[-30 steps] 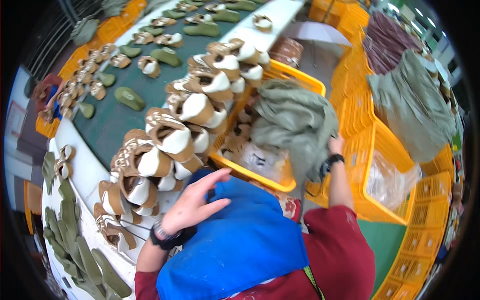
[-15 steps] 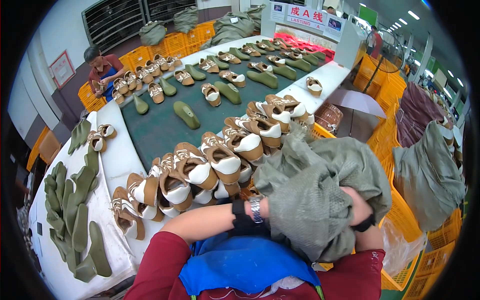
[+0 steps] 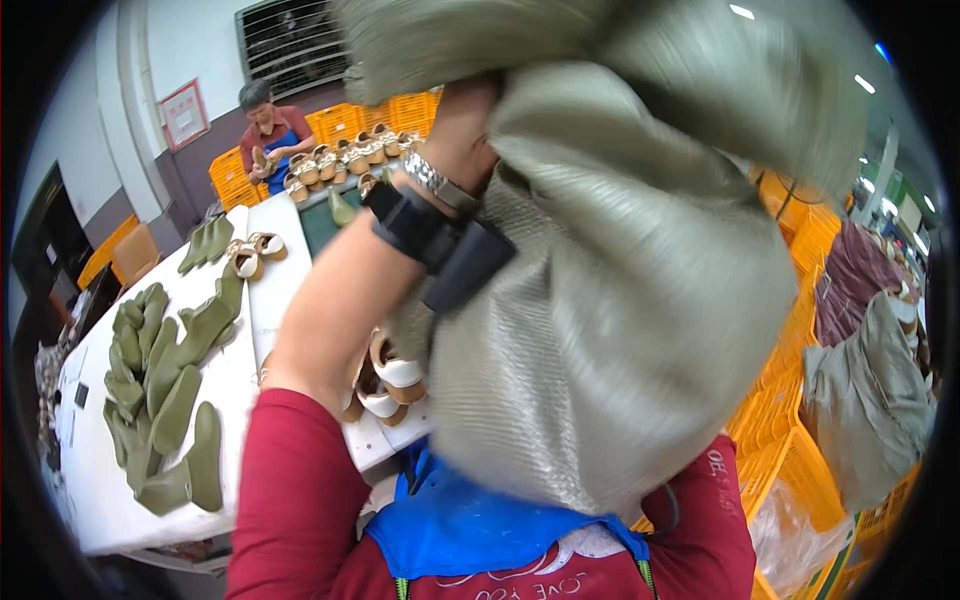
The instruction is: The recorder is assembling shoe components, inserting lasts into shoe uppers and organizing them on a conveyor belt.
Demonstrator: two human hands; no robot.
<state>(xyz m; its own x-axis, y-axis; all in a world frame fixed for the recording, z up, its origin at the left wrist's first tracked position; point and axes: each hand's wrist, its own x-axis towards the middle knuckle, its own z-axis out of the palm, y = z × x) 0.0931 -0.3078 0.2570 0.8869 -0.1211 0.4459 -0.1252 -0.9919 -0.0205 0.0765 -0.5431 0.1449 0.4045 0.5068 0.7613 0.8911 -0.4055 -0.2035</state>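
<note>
A large grey-green woven sack [image 3: 610,300] is held up in front of me, its upper part smeared by motion. My left hand [image 3: 468,125] is raised at the sack's upper left side, closed on it, with its fingertips hidden in the folds. A metal watch and a black strap sit on that wrist. My right hand is hidden behind the sack; only the red sleeve of that arm shows at lower right. Several brown and white shoes [image 3: 395,370] rest on the table edge to the left of the sack, partly covered by my arm.
Green shoe lasts [image 3: 175,410] are heaped on the white table [image 3: 90,510] at left. A person [image 3: 270,130] handles a shoe at the far side, by a row of shoes [image 3: 350,155]. Yellow crates [image 3: 780,450] stand along my right, with another grey sack [image 3: 860,400] beyond.
The sack has been lifted from the crate side up in front of me and now covers most of the table. My left arm has risen with it; my right hand has gone out of sight.
</note>
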